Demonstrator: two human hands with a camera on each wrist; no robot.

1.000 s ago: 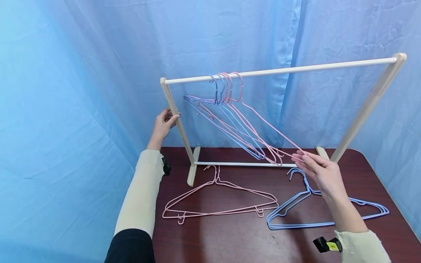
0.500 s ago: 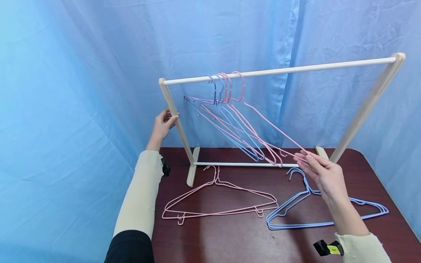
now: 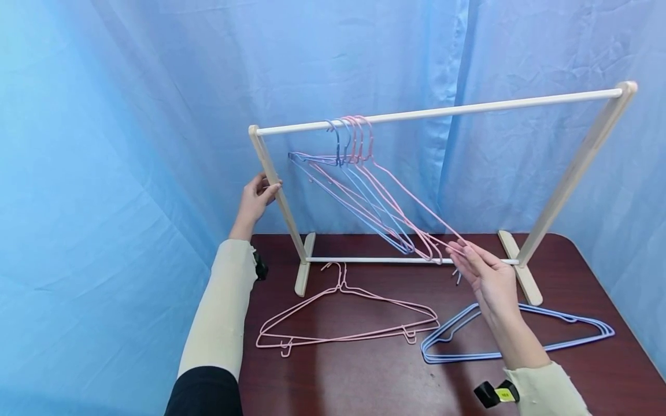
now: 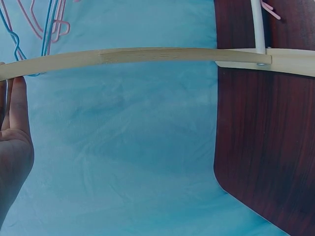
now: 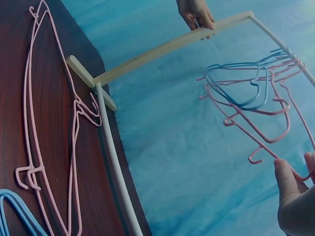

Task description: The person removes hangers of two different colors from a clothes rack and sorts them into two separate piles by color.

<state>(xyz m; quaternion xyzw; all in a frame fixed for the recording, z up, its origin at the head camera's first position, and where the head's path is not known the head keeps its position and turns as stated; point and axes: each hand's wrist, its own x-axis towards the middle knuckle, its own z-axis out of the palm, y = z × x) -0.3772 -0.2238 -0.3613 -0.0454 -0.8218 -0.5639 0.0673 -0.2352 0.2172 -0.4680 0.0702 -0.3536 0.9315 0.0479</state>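
Observation:
In the head view my left hand [image 3: 255, 201] grips the left post [image 3: 288, 216] of a wooden rack, thumb in front. The left wrist view shows its fingers [image 4: 20, 105] against that post. My right hand [image 3: 491, 283] pinches the near end of a pink clothes hanger [image 3: 372, 138] hooked over the white top rail [image 3: 489, 108]. This hanger is the rightmost of several pink and blue ones bunched at the rail's left part. In the right wrist view the thumb [image 5: 284, 177] and a finger close on its lower corner.
Pink hangers [image 3: 333, 338] lie overlapped on the dark table [image 3: 364, 387], left of a stack of blue hangers [image 3: 463, 357] partly hidden by my right forearm. The rack's right post [image 3: 567, 179] and foot [image 3: 529, 286] stand at right. A blue curtain [image 3: 156, 115] hangs behind.
My right hand has moved left with the pink hanger's end, and its hook has slid left along the rail, close to the others. The left hand keeps its grip.

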